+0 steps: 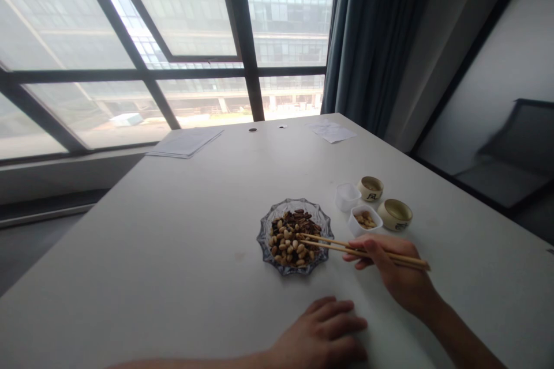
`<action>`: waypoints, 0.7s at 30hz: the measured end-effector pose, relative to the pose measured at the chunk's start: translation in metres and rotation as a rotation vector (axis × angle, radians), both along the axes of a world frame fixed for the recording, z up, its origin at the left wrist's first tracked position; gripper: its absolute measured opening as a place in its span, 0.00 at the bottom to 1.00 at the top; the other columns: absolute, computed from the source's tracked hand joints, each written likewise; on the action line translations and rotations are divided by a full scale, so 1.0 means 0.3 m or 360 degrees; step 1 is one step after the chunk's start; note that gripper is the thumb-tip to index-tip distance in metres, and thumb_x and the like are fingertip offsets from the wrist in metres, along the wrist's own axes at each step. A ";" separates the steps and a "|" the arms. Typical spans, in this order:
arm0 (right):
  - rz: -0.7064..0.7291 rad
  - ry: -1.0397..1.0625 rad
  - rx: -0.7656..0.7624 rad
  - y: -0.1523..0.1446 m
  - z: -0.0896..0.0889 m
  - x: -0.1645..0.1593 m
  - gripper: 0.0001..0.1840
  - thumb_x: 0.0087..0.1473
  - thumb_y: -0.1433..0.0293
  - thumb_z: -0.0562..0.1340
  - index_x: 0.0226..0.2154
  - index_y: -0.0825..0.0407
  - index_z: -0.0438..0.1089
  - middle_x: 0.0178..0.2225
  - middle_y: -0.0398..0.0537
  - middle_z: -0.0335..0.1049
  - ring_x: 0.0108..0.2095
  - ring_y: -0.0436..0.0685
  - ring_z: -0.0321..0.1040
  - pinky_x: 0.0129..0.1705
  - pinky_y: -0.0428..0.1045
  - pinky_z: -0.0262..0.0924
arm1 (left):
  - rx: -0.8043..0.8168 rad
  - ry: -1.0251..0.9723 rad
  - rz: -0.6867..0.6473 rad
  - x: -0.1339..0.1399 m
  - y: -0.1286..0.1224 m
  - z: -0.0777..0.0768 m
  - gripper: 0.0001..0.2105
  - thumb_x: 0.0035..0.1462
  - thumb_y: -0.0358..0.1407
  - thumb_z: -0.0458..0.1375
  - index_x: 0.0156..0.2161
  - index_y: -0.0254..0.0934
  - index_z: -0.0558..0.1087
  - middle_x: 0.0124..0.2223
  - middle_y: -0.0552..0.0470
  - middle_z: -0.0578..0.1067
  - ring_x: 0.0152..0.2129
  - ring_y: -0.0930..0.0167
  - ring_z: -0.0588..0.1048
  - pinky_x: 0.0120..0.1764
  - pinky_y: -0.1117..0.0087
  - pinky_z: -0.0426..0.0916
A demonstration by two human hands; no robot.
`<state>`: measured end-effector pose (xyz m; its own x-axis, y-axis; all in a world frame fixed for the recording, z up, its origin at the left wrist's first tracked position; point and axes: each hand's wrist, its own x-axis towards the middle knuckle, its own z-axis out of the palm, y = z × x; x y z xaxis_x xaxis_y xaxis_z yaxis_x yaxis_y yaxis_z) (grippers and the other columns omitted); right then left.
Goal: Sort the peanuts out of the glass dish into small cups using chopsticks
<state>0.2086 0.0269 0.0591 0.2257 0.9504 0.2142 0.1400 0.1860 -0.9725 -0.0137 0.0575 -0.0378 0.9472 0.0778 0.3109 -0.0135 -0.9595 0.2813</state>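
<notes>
My right hand (396,274) is closed around a pair of wooden chopsticks (363,250). Their tips reach into a scalloped glass bowl (265,247), among pale nuts in shells that look like pistachios (289,247). Darker, elongated pieces (304,220) fill the back of the bowl. Whether the tips pinch a nut is too small to tell. In front of the bowl, my left hand (325,331) lies on the table, fingers stretched out and holding nothing. Beyond my right hand, a white plastic cup (373,229) contains several light brown nuts (365,219).
Behind the nut cup are another white plastic cup (347,198) and two beige ceramic cups (395,216) with dark markings. Papers (188,143) lie at the white table's (182,230) far left, and a crumpled sheet (332,130) at its far right. Windows and a curtain (367,34) stand beyond.
</notes>
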 end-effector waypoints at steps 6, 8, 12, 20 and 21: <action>-0.0442 0.0044 0.0101 -0.039 0.072 0.132 0.20 0.63 0.52 0.67 0.36 0.51 0.84 0.31 0.54 0.84 0.31 0.64 0.84 0.31 0.52 0.81 | -0.0008 0.0039 -0.0022 -0.001 0.003 0.016 0.10 0.75 0.41 0.58 0.56 0.44 0.75 0.67 0.55 0.73 0.68 0.65 0.66 0.70 0.63 0.57; -0.0619 0.0077 0.0197 -0.054 0.084 0.219 0.20 0.62 0.53 0.68 0.35 0.53 0.84 0.29 0.55 0.83 0.29 0.63 0.83 0.30 0.52 0.80 | -0.0013 0.0048 -0.0018 0.000 0.003 0.019 0.10 0.74 0.40 0.58 0.56 0.44 0.75 0.66 0.54 0.74 0.68 0.65 0.67 0.70 0.64 0.57; -0.0905 0.0141 0.0275 -0.074 0.087 0.351 0.19 0.60 0.54 0.70 0.29 0.54 0.83 0.25 0.54 0.82 0.22 0.60 0.80 0.20 0.48 0.74 | -0.0028 0.0039 -0.0005 0.001 0.002 0.013 0.09 0.73 0.42 0.59 0.54 0.45 0.76 0.65 0.53 0.75 0.67 0.65 0.68 0.70 0.64 0.58; -0.1047 0.0126 0.0263 -0.073 0.128 0.323 0.17 0.61 0.60 0.67 0.26 0.51 0.81 0.23 0.51 0.80 0.18 0.56 0.76 0.17 0.45 0.69 | -0.0060 0.0075 -0.0025 -0.004 0.004 0.016 0.11 0.74 0.43 0.58 0.55 0.44 0.75 0.66 0.53 0.74 0.68 0.64 0.67 0.70 0.62 0.58; -0.1048 0.0131 0.0279 -0.071 0.130 0.318 0.17 0.61 0.60 0.68 0.25 0.51 0.81 0.22 0.51 0.80 0.18 0.55 0.76 0.17 0.45 0.69 | -0.0059 0.0084 -0.0027 -0.004 0.005 0.018 0.11 0.74 0.43 0.59 0.55 0.44 0.75 0.66 0.53 0.75 0.68 0.64 0.67 0.70 0.62 0.58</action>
